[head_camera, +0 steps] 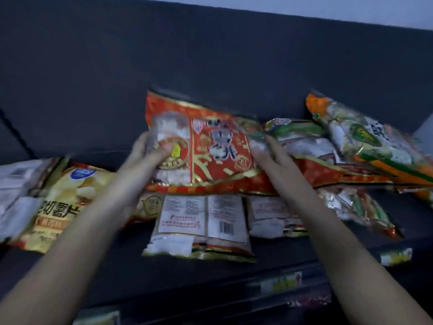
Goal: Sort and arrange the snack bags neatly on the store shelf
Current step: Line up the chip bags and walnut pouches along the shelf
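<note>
A dark, matte store shelf (293, 252) with a flat dark back panel (210, 55) carries a loose heap of snack bags. The biggest of them, a glossy red bag (210, 151) with gold print and a clear window, is tilted up above the pile, crinkled along its sealed edges. The left hand (147, 152) grasps its left side, thumb across the front and fingers (141, 143) curled behind. The right hand (267, 154) grips its right edge, though blur hides the exact finger placement. A puffy green-and-orange bag (365, 134) leans at the right. A yellow crisp bag (68, 202) lies at the left. A flat bag with its white printed back up (201, 226) lies beneath the red one. A small yellow price label (281, 281) sits on the shelf's front rail.
</note>
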